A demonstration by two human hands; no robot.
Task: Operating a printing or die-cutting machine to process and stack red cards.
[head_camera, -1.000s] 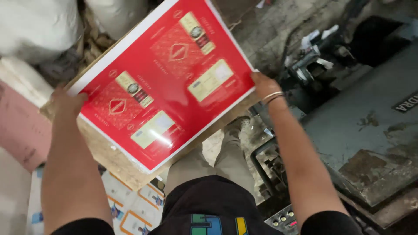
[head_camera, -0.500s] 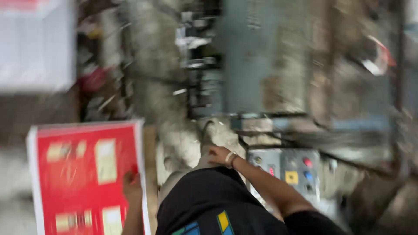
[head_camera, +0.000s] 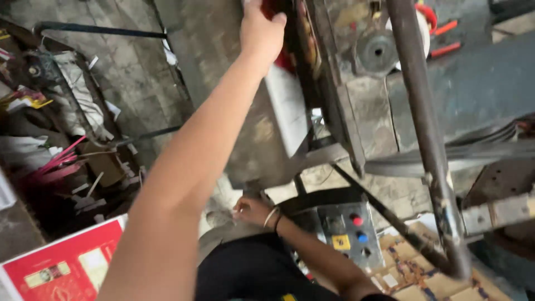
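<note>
— Red printed sheet [head_camera: 61, 270] far down and to the left of the grip, is that right?

— Yes, flat at the bottom corner, well apart from both hands. Above it there's a heap of clutter with pink sticks [head_camera: 53, 164], also well left of the reaching arm.

— And the left hand [head_camera: 262, 33]?

— Stretched up and away from the body, fingers curled tight over the edge of a dark metal frame [head_camera: 329, 106]. Just under the fingers, a red patch [head_camera: 285, 58] shows against the frame; I can't tell what it belongs to.

— The right hand [head_camera: 253, 210]?

— Low, close to the waist, bangles on the wrist, fingers loosely bent. Whether it has hold of anything, I cannot tell.

— What sits to the right of that one?

— A grey button box [head_camera: 348, 234] just beside the wrist, with red, blue and dark buttons. Further right, a long rusty bar [head_camera: 423, 128] slants down past the frame, and printed cardboard cut-outs [head_camera: 412, 273] lie below it.

— What worries you?

— The upper grip. Those fingers wrap an edge of heavy machinery; if any part there swings or closes, they'd be pinched. The lower wrist is near enough to the buttons that a careless nudge might press one. With the body stretched like this, a slip of the upper hand could also pitch the arm against the bar.
</note>
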